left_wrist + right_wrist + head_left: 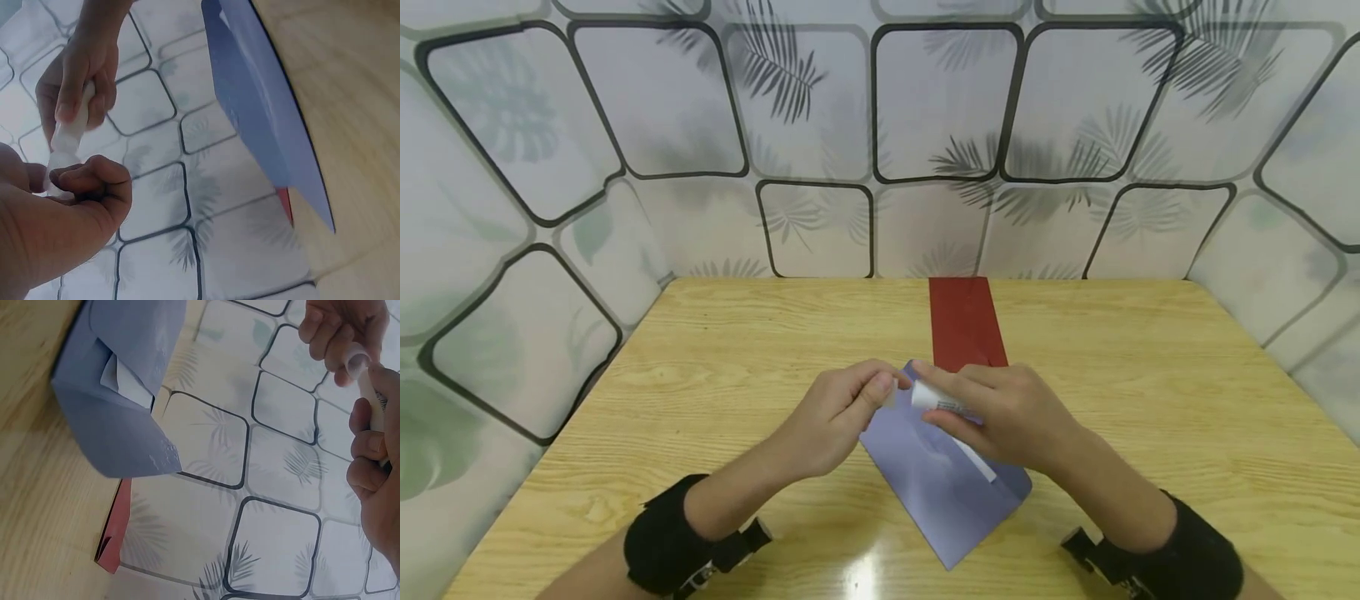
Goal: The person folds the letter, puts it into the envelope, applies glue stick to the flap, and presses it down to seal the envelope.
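A white glue stick (936, 398) with small print on its side is gripped in my right hand (1015, 408), tilted toward the other hand. My left hand (838, 412) pinches its whitish cap (356, 359), right at the end of the stick in the right wrist view. Both hands are above a blue-grey envelope (917, 479) on the table. Out of the envelope's opening sticks a white paper (132, 387). Shiny wet-looking streaks mark its raised flap (147, 453). In the head view my right hand covers part of the envelope.
A red envelope or folded paper (966, 321) lies behind the blue-grey one, reaching the table's far edge. The wooden table (760, 333) is bordered by a patterned curtain-like backdrop (940, 108) at the back and both sides.
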Available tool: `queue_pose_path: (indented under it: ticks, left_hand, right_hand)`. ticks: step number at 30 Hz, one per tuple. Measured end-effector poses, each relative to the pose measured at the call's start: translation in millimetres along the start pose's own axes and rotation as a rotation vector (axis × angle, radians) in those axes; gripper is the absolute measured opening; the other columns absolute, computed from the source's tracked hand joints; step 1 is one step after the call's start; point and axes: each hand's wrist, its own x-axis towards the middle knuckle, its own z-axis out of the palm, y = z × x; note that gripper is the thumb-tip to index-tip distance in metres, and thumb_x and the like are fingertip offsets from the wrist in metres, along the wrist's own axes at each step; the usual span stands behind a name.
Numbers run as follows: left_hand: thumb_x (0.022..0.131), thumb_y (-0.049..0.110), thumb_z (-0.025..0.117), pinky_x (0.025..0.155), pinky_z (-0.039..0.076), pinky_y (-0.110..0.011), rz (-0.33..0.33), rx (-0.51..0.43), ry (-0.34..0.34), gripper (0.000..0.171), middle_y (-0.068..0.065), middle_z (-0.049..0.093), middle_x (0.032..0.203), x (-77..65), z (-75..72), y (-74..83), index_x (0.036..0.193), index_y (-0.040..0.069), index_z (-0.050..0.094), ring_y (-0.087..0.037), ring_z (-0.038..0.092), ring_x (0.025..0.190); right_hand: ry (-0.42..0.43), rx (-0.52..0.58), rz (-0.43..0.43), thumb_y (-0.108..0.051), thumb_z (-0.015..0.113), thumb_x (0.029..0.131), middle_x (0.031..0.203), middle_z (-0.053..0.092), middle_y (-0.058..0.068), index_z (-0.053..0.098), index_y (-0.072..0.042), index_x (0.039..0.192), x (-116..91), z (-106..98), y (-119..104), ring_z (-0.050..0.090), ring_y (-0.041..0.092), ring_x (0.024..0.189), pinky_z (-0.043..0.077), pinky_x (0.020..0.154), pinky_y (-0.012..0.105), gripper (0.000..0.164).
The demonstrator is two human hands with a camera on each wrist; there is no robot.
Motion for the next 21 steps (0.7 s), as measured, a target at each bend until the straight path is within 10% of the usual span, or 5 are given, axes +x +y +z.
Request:
queue_pose_path:
  ticks: [9, 21]
  left_hand:
    - [0.107, 0.025, 0.047, 0.058, 0.045, -0.028, -0.086, 0.256, 0.02, 0.025, 0.003, 0.056, 0.069, 11.2, -29.9, -24.0, 0.112, 0.006, 0.062, -0.009, 0.048, 0.058]
    - [0.1, 0.024, 0.052, 0.061, 0.049, -0.034, -0.182, 0.688, -0.218, 0.025, -0.003, 0.059, 0.075, 15.0, -49.0, -63.7, 0.105, 0.0, 0.055, -0.014, 0.055, 0.064]
  right_hand:
    - [-0.006, 0.006, 0.073, -0.04, 0.048, 0.104, 0.085, 0.073, 0.005, 0.068, 0.0, 0.118, -0.3, -4.3, 1.5, 0.062, 0.01, 0.06, 0.05, 0.049, 0.022, 0.047]
    - [-0.089, 0.02, 0.256, -0.048, 0.04, 0.105, 0.091, 0.069, 0.0, 0.066, -0.006, 0.117, -8.8, -3.4, 4.5, 0.056, 0.006, 0.065, 0.047, 0.054, 0.021, 0.051]
